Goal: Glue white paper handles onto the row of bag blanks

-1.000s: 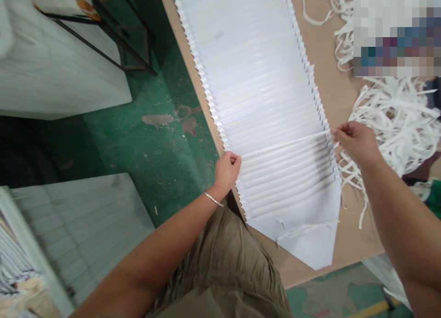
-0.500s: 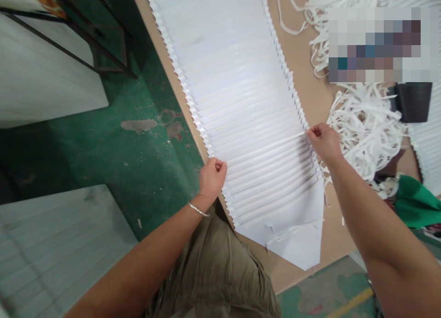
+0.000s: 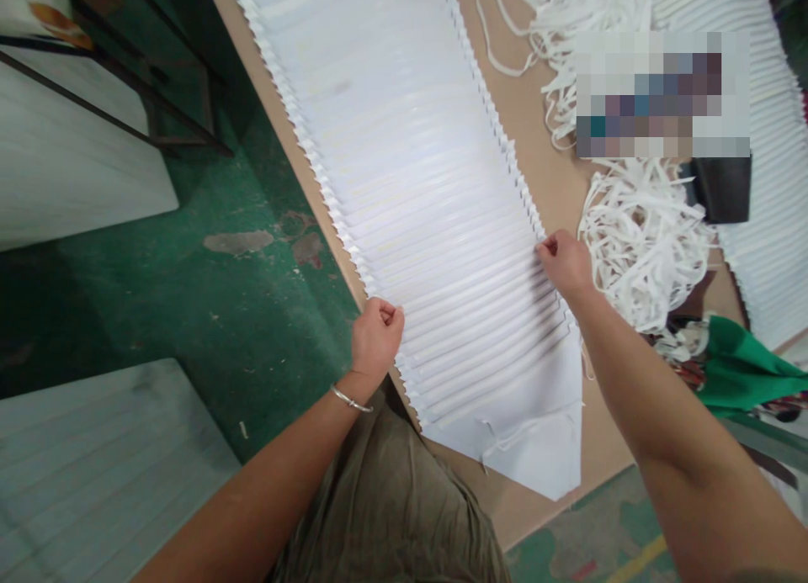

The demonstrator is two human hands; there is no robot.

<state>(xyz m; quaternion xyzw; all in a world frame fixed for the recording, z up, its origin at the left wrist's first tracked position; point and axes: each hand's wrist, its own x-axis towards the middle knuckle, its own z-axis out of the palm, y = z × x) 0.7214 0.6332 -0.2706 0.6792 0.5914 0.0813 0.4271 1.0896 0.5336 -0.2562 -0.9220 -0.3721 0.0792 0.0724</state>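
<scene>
A long white pleated sheet (image 3: 435, 188) with zigzag side edges lies across the table, its plain pointed end (image 3: 536, 448) towards me. My left hand (image 3: 379, 335) is closed in a pinch at the sheet's left edge, fingertips over the folds. At the right edge, my right hand (image 3: 565, 263) pinches too, thumb and forefinger together. Between the hands a narrow white strip runs along a fold; it hardly stands out from the pleats, and its ends are hidden by my fingers. A thin white strip also lies loosely over the pointed end.
Tangled white strips (image 3: 644, 246) are heaped on the brown table (image 3: 606, 448) to the right, near a black box-like object (image 3: 723, 188) and green cloth (image 3: 745, 364). Another pleated white sheet (image 3: 757, 255) lies beyond. Pale boards (image 3: 114, 448) stand left, above the green floor (image 3: 265, 314).
The view has shifted a little, so everything sits further left. The strip, plainly visible across the pleats before, now blends into a fold. Both hands keep their pinches at the same edges.
</scene>
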